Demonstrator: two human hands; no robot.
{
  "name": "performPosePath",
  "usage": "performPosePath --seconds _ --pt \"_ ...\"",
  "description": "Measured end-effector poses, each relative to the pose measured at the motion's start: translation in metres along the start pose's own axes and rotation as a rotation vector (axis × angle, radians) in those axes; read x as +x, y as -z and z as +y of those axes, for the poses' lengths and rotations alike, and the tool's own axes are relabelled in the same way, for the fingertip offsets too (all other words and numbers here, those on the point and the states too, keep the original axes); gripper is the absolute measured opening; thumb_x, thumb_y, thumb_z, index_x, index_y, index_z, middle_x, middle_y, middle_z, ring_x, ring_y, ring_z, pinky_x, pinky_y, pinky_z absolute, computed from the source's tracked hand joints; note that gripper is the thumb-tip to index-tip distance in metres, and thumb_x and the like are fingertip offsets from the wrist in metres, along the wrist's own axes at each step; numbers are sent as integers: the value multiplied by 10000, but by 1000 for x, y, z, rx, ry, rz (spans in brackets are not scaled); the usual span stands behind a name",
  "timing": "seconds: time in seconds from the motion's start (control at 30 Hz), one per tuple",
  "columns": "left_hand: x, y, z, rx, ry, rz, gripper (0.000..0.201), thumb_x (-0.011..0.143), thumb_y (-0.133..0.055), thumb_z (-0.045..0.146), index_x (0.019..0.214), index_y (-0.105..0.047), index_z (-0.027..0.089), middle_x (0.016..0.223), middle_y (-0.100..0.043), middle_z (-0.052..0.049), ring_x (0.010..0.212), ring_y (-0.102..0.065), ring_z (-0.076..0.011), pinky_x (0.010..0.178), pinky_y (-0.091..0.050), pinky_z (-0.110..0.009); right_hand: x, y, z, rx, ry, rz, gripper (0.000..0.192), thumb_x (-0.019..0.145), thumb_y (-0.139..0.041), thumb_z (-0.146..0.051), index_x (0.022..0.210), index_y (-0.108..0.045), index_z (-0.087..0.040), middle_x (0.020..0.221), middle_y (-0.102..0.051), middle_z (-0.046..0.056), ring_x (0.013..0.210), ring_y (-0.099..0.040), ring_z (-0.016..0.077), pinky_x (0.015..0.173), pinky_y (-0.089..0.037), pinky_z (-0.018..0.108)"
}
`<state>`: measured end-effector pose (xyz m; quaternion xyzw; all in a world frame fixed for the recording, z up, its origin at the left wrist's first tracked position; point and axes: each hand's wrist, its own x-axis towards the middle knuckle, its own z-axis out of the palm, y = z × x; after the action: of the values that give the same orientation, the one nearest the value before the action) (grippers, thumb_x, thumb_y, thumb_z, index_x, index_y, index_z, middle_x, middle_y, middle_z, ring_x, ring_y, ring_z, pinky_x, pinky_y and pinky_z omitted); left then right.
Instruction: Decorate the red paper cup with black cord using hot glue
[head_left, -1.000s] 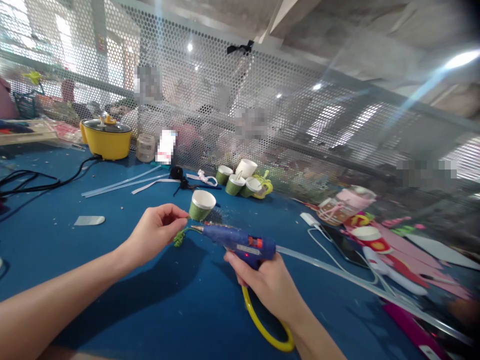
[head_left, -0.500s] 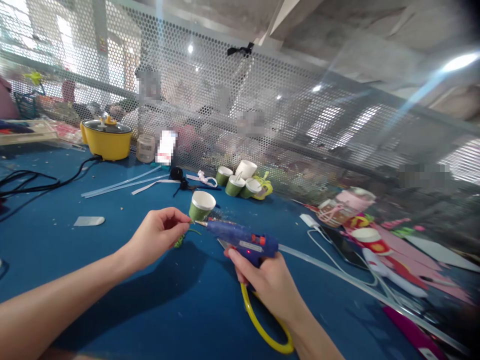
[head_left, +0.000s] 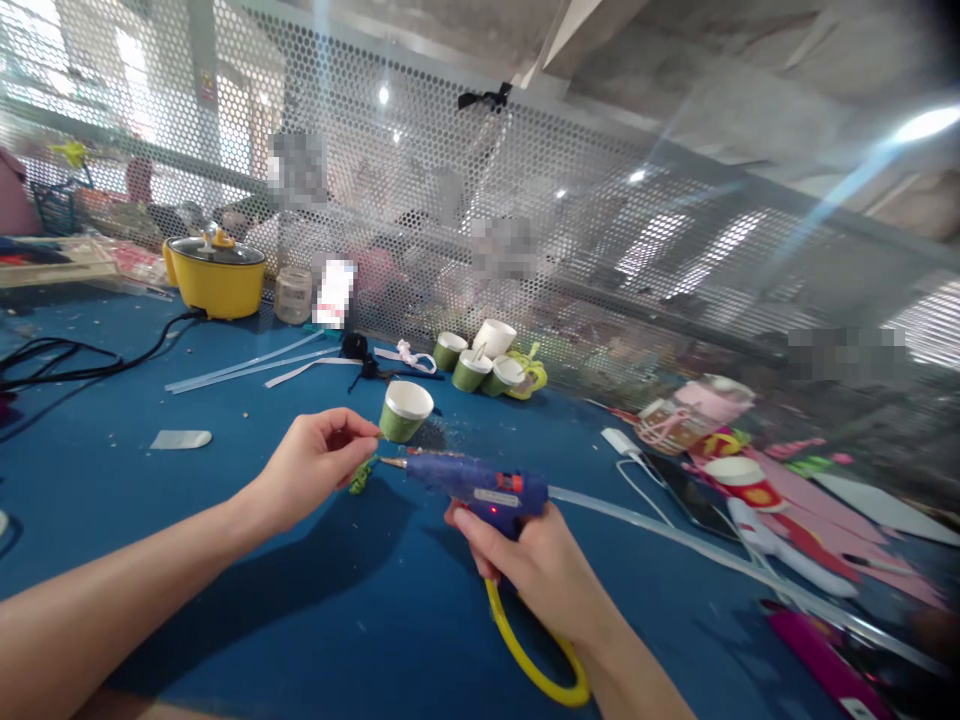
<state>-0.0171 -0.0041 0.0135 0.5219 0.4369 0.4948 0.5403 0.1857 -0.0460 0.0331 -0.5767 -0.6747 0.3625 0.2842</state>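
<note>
Blue plastic hot-glue gun (head_left: pixel 472 482) sits gripped in the right hand (head_left: pixel 536 565), its metal nozzle aimed at a small green twisted cord piece (head_left: pixel 361 476) pinched in the fingertips of the left hand (head_left: pixel 311 470), both held just above the blue worktop (head_left: pixel 225 560). A yellow looped cable (head_left: pixel 532 655) hangs below the gun and a clear glue stick (head_left: pixel 675 545) juts from its back. Just beyond the hands stands a green paper cup with a white rim (head_left: pixel 405 410), then a cluster of similar cups (head_left: pixel 480 362), and far left a yellow lidded electric pot (head_left: pixel 215 275).

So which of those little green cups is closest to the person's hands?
The lone green cup, just beyond the left hand and the glue gun tip. The other cups cluster farther back by the mesh screen.
</note>
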Motion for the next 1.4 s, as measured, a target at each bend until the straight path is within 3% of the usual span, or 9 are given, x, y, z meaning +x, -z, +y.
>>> performPosePath --seconds 0.1,0.23,0.43,0.9,1.07,1.13,1.23,1.3,1.4 --pt "0 0 0 -1 7 4 125 648 -598 239 701 -565 131 440 -429 73 373 -340 -42 375 -266 -179 1 7 2 59 18 -55 259 741 -564 -398 770 -605 -144 501 -530 -14 483 -490 116 494 -431 241" --pt "-1 0 0 -22 18 -7 126 650 -602 238 701 -555 133 444 -424 77 370 -338 -39 378 -264 -179 8 21 7 124 42 32 229 691 -634 -375 770 -628 -161 776 -632 33 741 -558 157 692 -448 271" --pt "-2 1 -1 -57 42 -51 138 668 -601 251 715 -543 134 456 -422 75 378 -339 -37 386 -264 -181 32 42 36 208 -116 201 328 638 -659 -440 651 -608 -117 638 -597 36 579 -516 123 560 -417 244" --pt "-6 0 1 -62 70 -91 154 641 -621 250 689 -534 133 479 -443 60 375 -339 -32 382 -260 -184 71 46 88 -304 -287 379 385 714 -506 -488 476 -475 -186 386 -488 5 363 -469 123 442 -358 258" --pt "-6 -1 2 -72 69 -93 172 623 -632 259 680 -535 128 480 -448 58 374 -339 -31 376 -261 -183 72 48 76 -453 -232 461 256 674 -589 -302 455 -537 -182 563 -586 91 723 -585 251 634 -390 317" --pt "-7 -2 2 -64 64 -107 165 642 -617 260 693 -536 126 482 -448 58 378 -338 -31 378 -263 -181 65 42 59 -445 -158 427 210 723 -545 -294 583 -629 -162 721 -627 115 845 -564 254 729 -387 329" --pt "-8 -2 1 -56 59 -133 159 668 -596 264 717 -538 125 487 -442 60 390 -344 -34 384 -266 -180 49 25 26 -325 -52 255 338 816 -423 -400 831 -681 -183 832 -656 68 786 -581 183 710 -424 294" --pt "-10 -3 1 -54 65 -144 168 669 -596 275 723 -538 127 493 -443 60 394 -348 -36 383 -266 -180 40 9 5 33 21 44 406 826 -406 -455 941 -663 -163 885 -657 78 802 -575 175 701 -436 299" --pt "-11 -4 1 -57 83 -152 198 653 -613 301 717 -535 130 495 -451 59 390 -356 -40 377 -265 -181 32 -16 -12 406 78 -71 432 801 -446 -501 938 -669 -157 886 -654 90 819 -566 171 686 -441 300"
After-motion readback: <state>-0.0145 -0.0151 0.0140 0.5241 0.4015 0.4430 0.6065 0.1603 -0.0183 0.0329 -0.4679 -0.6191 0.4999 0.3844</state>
